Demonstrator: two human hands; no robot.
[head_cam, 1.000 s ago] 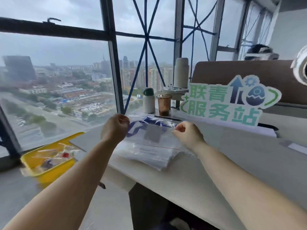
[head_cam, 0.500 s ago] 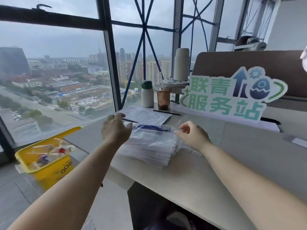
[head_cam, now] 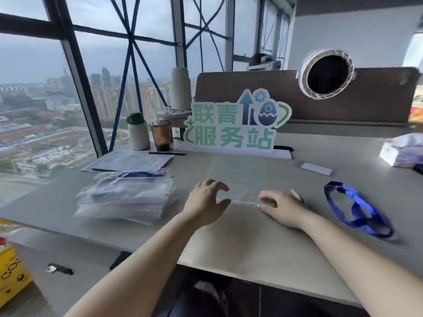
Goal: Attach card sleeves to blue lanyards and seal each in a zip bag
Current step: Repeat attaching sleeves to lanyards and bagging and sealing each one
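Fingers [head_cam: 267, 197] on zip bag [head_cam: 240, 177], left hand [head_cam: 203, 202], right hand [head_cam: 283, 204] — lengthwise away

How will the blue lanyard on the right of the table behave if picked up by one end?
The blue lanyard will probably be floppy: its flat strap lies in loose, crossing loops on the table. It looks thin, so likely light. The dark clip at its far end may swing when lifted.
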